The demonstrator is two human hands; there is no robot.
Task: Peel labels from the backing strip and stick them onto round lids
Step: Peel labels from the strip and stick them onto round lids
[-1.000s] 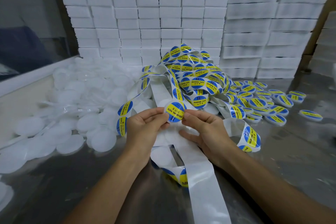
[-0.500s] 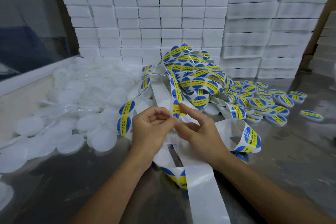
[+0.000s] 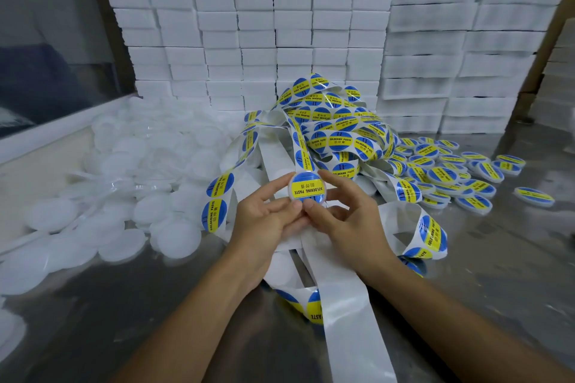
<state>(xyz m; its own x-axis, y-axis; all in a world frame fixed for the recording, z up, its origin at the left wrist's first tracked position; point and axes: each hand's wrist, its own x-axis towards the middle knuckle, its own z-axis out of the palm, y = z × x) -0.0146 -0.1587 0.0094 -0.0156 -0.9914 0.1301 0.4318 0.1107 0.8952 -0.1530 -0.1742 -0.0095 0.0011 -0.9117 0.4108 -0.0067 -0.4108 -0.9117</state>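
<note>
A round clear lid [image 3: 307, 186] with a blue and yellow "soldering paste" label on its face is held up between both hands at the centre. My left hand [image 3: 264, 221] grips its left and lower edge. My right hand [image 3: 345, 214] pinches it with the thumb under the lower rim and a finger on its top right. The white backing strip [image 3: 342, 298] with more labels runs under my wrists toward me. A tangled heap of labelled strip [image 3: 339, 130] lies just behind the lid.
Plain white lids [image 3: 130, 183] are piled on the left of the metal table [image 3: 504, 261]. Labelled lids [image 3: 451, 174] lie scattered at the right. Stacked white boxes [image 3: 280, 34] form a wall at the back. A white ledge [image 3: 46, 137] borders the left.
The label, peeled and held edge-on half a second ago, now lies flat on a lid. Both hands have shifted to hold that lid by its rim.
</note>
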